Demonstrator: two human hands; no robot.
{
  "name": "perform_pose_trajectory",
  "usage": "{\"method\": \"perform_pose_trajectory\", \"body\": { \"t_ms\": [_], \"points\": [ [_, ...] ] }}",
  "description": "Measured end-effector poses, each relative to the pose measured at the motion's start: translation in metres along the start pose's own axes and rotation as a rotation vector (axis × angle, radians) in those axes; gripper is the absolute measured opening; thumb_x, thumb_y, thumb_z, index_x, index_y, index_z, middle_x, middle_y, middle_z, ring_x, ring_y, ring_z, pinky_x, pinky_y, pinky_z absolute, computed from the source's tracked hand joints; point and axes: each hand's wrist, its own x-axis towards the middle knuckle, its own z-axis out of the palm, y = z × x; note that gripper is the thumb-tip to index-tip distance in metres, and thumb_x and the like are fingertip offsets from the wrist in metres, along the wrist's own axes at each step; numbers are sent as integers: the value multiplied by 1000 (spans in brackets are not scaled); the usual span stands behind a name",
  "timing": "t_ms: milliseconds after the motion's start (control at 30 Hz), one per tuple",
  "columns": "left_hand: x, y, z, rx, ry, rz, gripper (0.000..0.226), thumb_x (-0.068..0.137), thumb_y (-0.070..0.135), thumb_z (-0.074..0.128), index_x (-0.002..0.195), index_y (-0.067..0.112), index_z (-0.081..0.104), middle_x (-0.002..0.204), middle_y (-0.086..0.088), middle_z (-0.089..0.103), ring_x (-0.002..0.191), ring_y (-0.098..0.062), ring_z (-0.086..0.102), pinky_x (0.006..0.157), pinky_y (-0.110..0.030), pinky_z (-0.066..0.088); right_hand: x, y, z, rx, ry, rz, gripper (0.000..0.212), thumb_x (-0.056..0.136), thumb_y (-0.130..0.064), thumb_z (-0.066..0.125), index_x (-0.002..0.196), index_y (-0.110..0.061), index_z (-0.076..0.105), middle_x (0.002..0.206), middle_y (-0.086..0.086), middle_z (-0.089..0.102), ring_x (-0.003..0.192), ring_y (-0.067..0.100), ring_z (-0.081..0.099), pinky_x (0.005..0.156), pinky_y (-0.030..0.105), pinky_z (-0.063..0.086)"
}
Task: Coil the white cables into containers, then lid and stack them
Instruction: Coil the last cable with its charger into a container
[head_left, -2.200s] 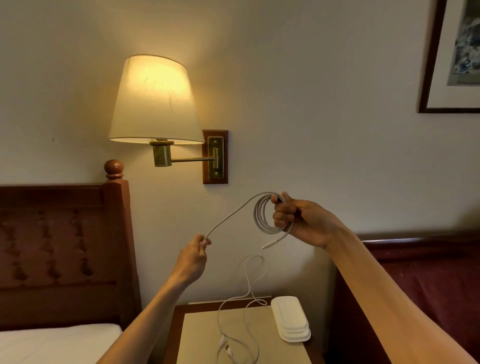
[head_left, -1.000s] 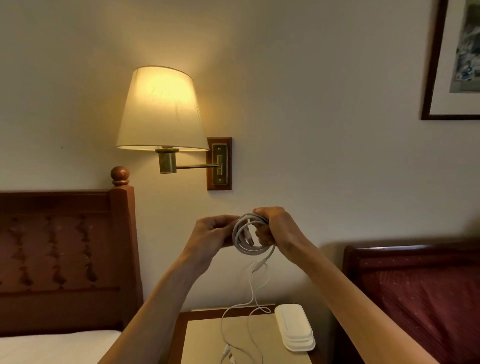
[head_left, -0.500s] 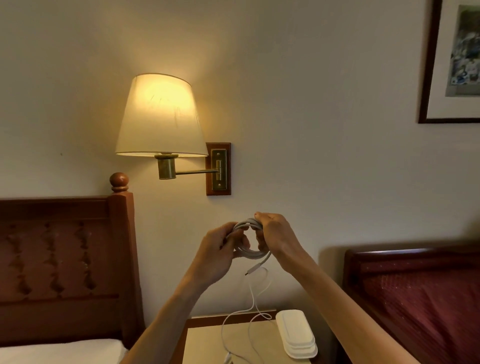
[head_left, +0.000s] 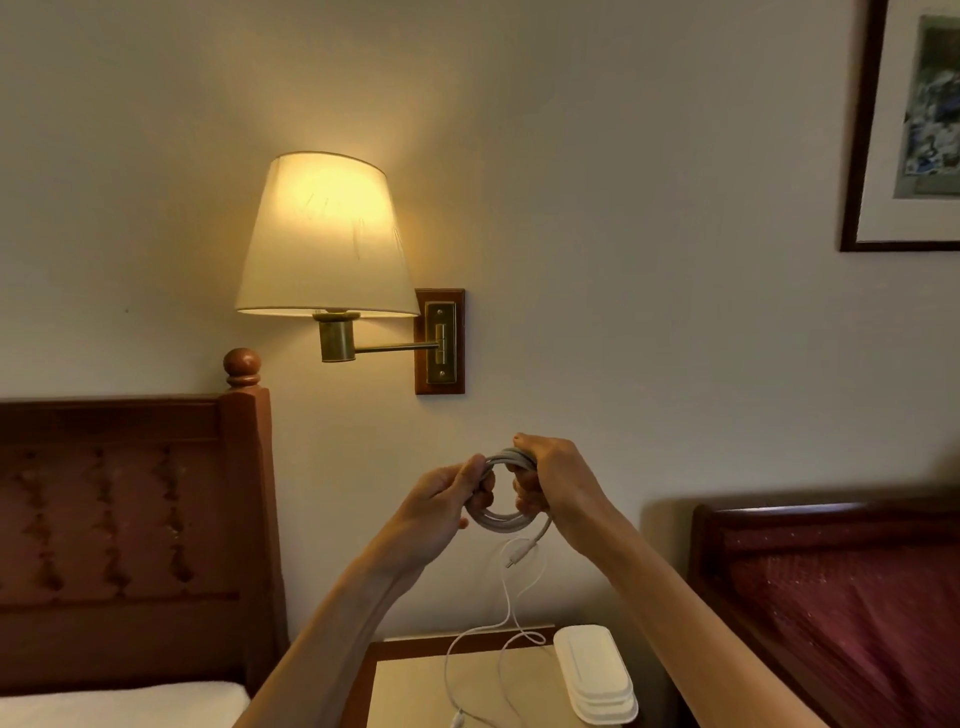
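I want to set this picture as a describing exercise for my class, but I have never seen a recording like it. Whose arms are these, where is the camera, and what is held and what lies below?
No machine here: a person wears a camera on the head, so the head view looks forward and down along their own arms. The left hand and the right hand each keep a grip on opposite sides of a coiled white cable, held up in front of the wall. One plug end dangles just beneath the coil. Below stands a bedside table. On it lie a loose white cable and a stack of white containers. A lit wall lamp hangs above, with wooden headboards on either side.
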Motion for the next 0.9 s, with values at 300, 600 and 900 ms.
{"method": "perform_pose_trajectory", "body": {
  "t_ms": [300, 600, 900],
  "points": [
    [11, -18, 12, 28, 442, 135, 41, 103, 34, 32, 78, 11, 55, 69, -1, 46, 66, -12, 42, 57, -14, 36, -6, 22, -11, -331, 57, -230, 21, 101, -23, 46, 97, -17, 65, 89, 3, 69, 80, 19, 69, 70, 28, 61],
    [16, -45, 20, 389, 647, 289, 39, 97, 51, 25, 80, 29, 53, 67, 9, 50, 66, -20, 49, 66, -52, 44, -17, 15, -23, 226, 41, 106, 17, 93, -9, 61, 95, 4, 71, 74, 11, 69, 66, 17, 67, 65, 24, 58],
    [9, -14, 27, -12, 501, 73, 42, 104, 34, 33, 79, 11, 59, 72, 0, 51, 71, -13, 47, 60, -22, 36, -14, 50, 11, -413, 507, -579, 12, 82, -22, 75, 82, -18, 64, 82, -10, 64, 75, 9, 59, 64, 15, 46]
  ]
}}
